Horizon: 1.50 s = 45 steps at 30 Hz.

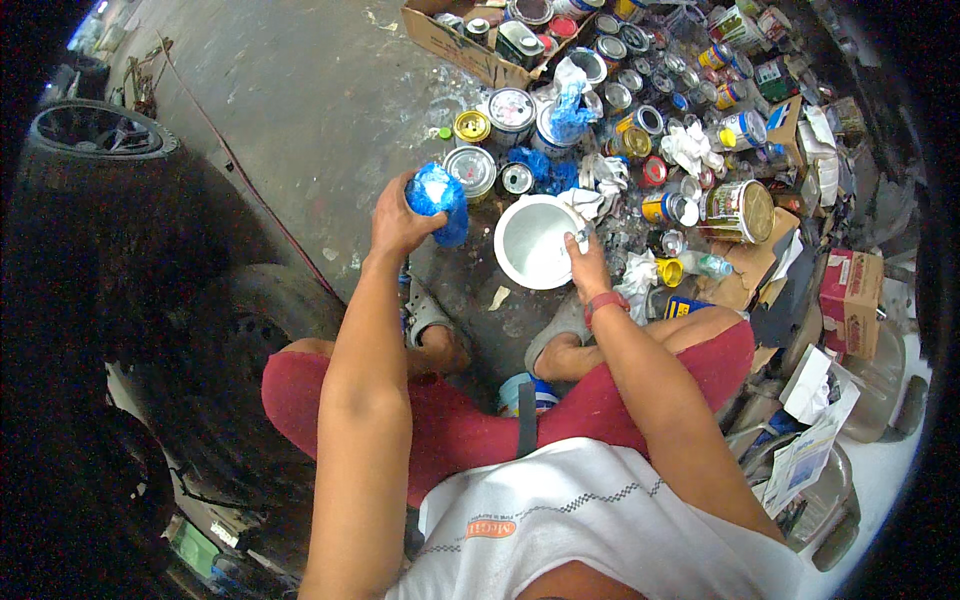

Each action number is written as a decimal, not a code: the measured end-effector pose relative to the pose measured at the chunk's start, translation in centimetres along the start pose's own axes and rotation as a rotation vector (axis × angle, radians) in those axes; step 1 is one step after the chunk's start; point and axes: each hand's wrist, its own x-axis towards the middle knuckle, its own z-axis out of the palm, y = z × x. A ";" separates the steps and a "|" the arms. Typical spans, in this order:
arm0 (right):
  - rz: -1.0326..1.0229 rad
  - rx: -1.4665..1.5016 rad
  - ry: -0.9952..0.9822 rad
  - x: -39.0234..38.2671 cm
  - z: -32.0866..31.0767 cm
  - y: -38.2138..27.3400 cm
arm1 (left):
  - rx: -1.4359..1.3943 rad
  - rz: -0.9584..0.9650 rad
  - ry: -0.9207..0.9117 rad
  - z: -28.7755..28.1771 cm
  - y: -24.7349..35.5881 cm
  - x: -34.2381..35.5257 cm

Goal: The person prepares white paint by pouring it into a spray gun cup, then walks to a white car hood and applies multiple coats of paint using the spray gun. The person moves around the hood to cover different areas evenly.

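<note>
My left hand (400,215) is closed on a crumpled blue plastic bag (452,222), which bulges round at the top; whether something is inside it cannot be made out. My right hand (588,262) grips the right side of a white plastic bucket (520,250), thumb at the rim. The bucket's mouth faces up toward me, and its inside looks white. Just beyond the bag stand a round lidded paint can (470,172) and a smaller yellow-rimmed can (472,126). Past the bucket sits another container (548,135) with blue plastic bunched in its top.
Paint cans and jars crowd the far right, with crumpled white paper (690,148) among them. An open cardboard box (455,45) of cans stands at the far side. Tyres (95,150) fill the left. A red-brown carton (850,300) stands at the right.
</note>
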 end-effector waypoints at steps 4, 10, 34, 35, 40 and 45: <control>0.109 -0.015 0.053 0.2 -0.7 0.2 | 0.022 0.014 0.032 0.1 -0.1 0.0; 0.091 0.016 -0.019 0.1 -1.6 -0.5 | 0.014 0.009 0.034 0.1 0.1 0.0; 0.238 0.247 -0.105 0.4 -1.1 0.2 | 0.069 0.104 0.052 -2.0 3.3 -4.5; 0.267 0.239 -0.084 0.4 -1.0 0.1 | 0.068 0.113 0.060 -2.0 3.3 -4.5; 0.283 -0.073 0.263 -3.0 0.0 -3.3 | 0.049 0.133 0.071 -1.9 2.9 -4.5; 0.159 0.046 0.266 -12.9 5.0 -9.7 | 0.048 0.172 0.077 -1.5 2.3 -4.3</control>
